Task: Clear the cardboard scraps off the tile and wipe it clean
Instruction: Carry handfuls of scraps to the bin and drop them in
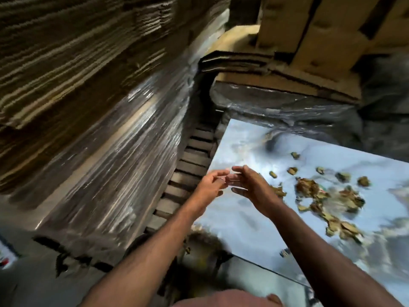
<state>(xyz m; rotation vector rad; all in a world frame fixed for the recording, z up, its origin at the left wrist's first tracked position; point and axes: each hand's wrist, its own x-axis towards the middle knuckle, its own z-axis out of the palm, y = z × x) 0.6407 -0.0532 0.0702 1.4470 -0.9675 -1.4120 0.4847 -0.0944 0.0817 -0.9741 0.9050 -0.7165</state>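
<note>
Blurred fingertips (both hands (230, 185)) hide any scraps (327, 200).

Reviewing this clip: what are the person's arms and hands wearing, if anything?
Both forearms are bare, with no sleeves in view. The left hand and right hand wear no gloves. Motion blur hides whether there are rings. No watch or wristband shows.
</note>
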